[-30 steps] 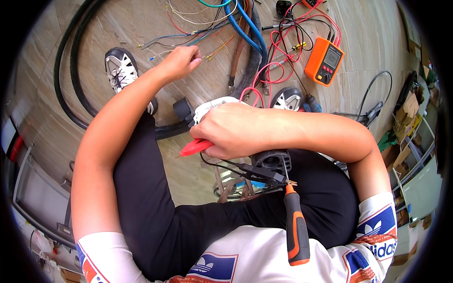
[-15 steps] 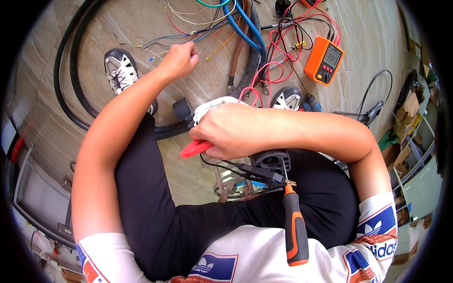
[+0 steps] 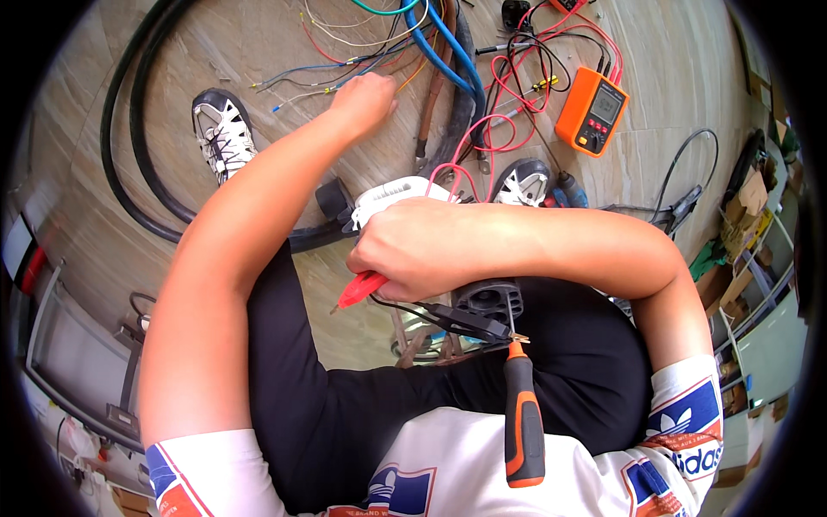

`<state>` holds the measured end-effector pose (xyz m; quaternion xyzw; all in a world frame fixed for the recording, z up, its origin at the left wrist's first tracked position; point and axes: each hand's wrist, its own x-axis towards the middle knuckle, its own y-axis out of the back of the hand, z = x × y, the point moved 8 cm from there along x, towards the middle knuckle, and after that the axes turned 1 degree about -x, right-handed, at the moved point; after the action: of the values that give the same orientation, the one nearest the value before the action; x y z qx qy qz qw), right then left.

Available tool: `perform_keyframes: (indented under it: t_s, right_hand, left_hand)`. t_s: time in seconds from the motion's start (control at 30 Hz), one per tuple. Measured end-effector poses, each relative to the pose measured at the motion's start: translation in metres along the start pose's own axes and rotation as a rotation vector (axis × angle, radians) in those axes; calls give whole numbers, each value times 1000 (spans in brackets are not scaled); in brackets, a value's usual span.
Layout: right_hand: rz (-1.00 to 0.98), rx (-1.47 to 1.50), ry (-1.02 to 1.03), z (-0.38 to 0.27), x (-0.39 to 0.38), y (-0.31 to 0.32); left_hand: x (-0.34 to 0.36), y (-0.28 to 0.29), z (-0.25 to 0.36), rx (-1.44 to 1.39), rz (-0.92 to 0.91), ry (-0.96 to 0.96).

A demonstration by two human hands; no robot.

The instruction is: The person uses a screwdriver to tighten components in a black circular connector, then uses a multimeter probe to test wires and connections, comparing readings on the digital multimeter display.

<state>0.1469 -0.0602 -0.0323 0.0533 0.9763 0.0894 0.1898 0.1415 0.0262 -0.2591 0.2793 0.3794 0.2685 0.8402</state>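
Observation:
My right hand (image 3: 422,246) is closed around a red test clip (image 3: 360,289), its metal tip pointing down and left. Below it, a black clip (image 3: 474,322) has its copper jaws on the shank of an orange-and-black screwdriver (image 3: 524,422). The shank reaches up to a dark grey plastic part (image 3: 489,300) by my thigh. A white ribbed plastic piece (image 3: 401,194) shows just beyond the right hand. Farther out, my left hand (image 3: 365,105) is closed above the floor, beside thin wires (image 3: 332,89) with coloured ends. Its fingertips are slightly blurred; anything inside them is hidden.
An orange meter (image 3: 592,112) lies at the far right, joined to tangled red leads (image 3: 508,112). Thick black cable (image 3: 108,129) loops around the left side. Blue cable (image 3: 448,56) runs at the top. A blue-handled screwdriver (image 3: 570,188) lies by my right shoe (image 3: 523,181).
My left hand has moved right and slightly up, over the thin wires. The right hand and red clip have shifted only a little. The orange-and-black screwdriver has drifted slightly left.

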Motion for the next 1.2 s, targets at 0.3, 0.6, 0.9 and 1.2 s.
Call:
perform_keyframes:
  t_s: [0.3, 0.6, 0.9, 1.2]
  right_hand:
    - [11, -22, 1, 2, -2, 0]
    - [-40, -29, -33, 4, -1, 1]
    - [-42, -33, -24, 4, 0, -1]
    - [29, -2, -16, 4, -4, 2]
  left_hand:
    - [-9, 16, -12, -735, -542, 207]
    - [-42, 40, 10, -1055, -733, 93]
    - [-42, 49, 19, -1068, -731, 38]
    - [-52, 27, -9, -761, -749, 90]
